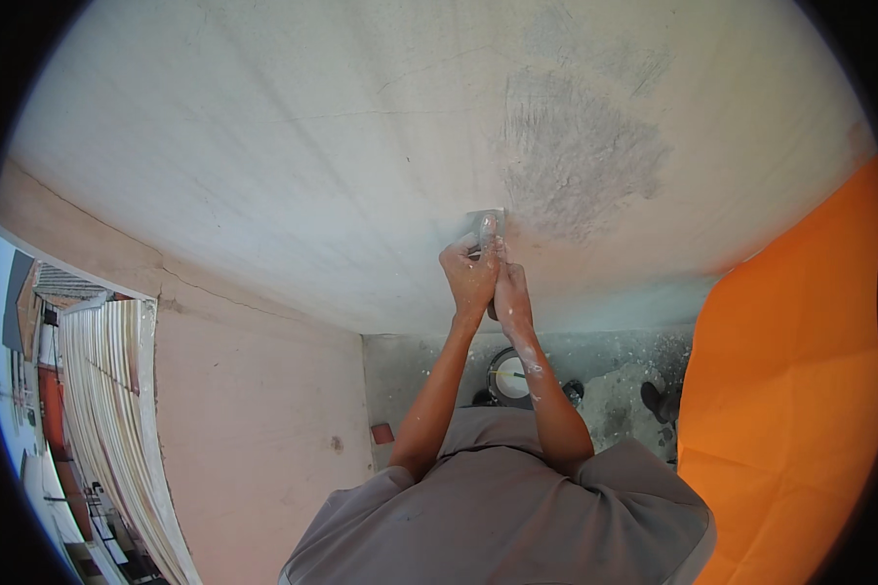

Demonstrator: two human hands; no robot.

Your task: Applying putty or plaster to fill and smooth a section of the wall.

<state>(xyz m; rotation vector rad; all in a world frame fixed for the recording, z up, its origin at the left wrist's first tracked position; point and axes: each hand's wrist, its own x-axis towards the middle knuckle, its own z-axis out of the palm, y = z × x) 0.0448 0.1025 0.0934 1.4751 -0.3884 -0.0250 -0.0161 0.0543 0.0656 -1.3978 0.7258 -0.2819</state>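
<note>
Both hands are together in front of me at the pale wall (312, 175). They grip a putty knife (487, 215) with a flat metal blade, which lies on or close to the wall surface. My left hand (469, 280) is closed at the blade end. My right hand (513, 292) is closed around the handle, whose dark end shows just below it. A finger is pressed along the blade. White dust or filler marks both hands and the right forearm. Right of the blade, a rough grey patch (580, 161) covers part of the wall.
On the splattered floor (615, 390) stands a round bucket (510, 378) with white material and a yellow-and-dark object. Dark footwear (659, 401) shows nearby. An orange sheet (790, 390) hangs at the right. A reddish block (381, 433) lies beside the left wall (254, 409); farther left is a window with a striped curtain (107, 390).
</note>
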